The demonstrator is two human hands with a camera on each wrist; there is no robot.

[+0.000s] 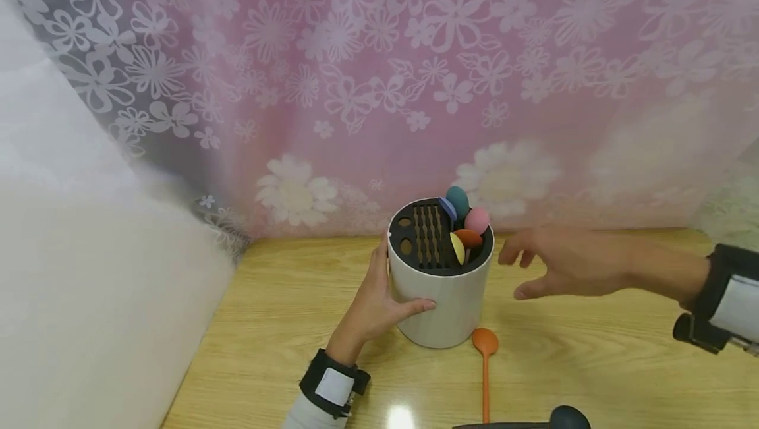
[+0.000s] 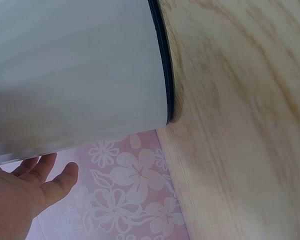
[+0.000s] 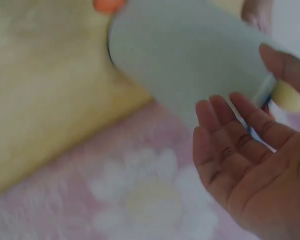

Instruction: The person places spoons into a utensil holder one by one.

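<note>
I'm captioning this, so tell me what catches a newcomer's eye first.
Probably the white container, its colorful utensil heads clustered at the right of its black top. The left hand grips its left side; an orange spoon lies in front. A pink flowered cloth hangs behind.

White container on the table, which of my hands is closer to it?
Left. Your left hand holds the white container at its left side and front; your right hand is apart from it, off to its right.
</note>
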